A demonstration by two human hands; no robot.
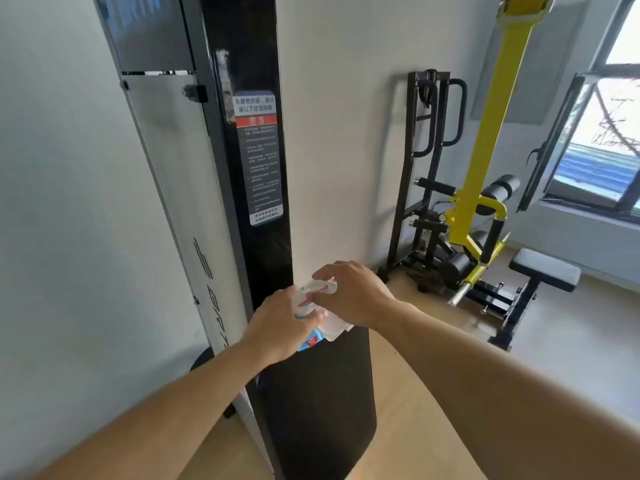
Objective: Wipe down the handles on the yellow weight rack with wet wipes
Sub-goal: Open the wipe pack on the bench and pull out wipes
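Gripped in the left hand [282, 329]: a soft pack of wet wipes [313, 315], fingers wrapped round its glossy white body, blue and red print peeking below the palm, the writing too small to read. Pinching at the pack's clear plastic flip lid [323, 286] from about one o'clock: the right hand [353, 292], fingers curled closed on the lid's edge, wrist bent down. Both bare forearms reaching in from six o'clock, meeting just in front of a tall black glossy panel [263, 188]. Stuck on that panel at twelve o'clock from the hands: a warning sticker [259, 157], Chinese text with a red band, fine print illegible. Pale frosted side panel [180, 188] at ten o'clock, with blurred vertical lettering. Well apart at two o'clock: the yellow weight rack [488, 150], painted steel tube, black foam-padded handles [491, 240] low on its frame, beside a padded bench [545, 268] on light wood flooring.
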